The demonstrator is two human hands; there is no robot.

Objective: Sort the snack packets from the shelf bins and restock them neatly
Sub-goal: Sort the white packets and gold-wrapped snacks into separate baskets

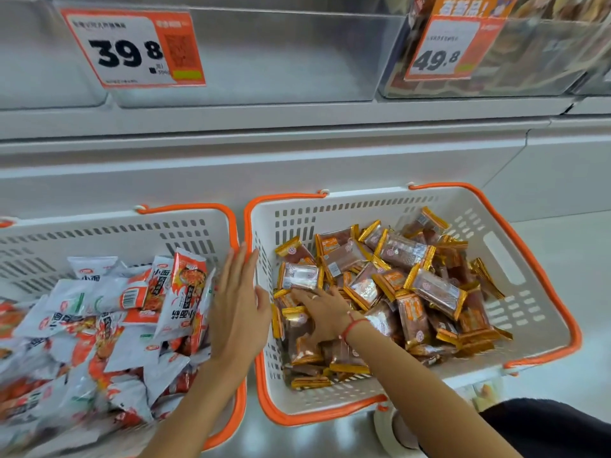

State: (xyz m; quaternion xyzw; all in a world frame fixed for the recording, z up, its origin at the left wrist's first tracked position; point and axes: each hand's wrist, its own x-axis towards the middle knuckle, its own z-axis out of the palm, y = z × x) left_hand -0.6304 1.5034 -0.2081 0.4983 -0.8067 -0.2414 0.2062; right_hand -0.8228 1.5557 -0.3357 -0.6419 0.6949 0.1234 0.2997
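Down at lower centre, the left hand (238, 305) hovers flat, fingers spread, between two baskets; the right hand (322, 312) lies fingers-straight on gold-edged snack packets (429, 285) in the right basket (515, 233).

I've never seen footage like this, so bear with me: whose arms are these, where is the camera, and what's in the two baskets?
There is no machine here. A person wears a camera on the head, so the single picture looks forward and down at their own two bare hands in front of a shop shelf.

Two white baskets with orange rims sit side by side. The left basket holds white and orange packets. The right basket holds gold-edged brown packets.

The left hand is open and flat, between the two baskets, holding nothing. The right hand, with a red string at the wrist, reaches into the right basket and lies on the brown packets; whether it grips one I cannot tell.

Above, clear bins carry price tags reading 39.8 and 49.8.
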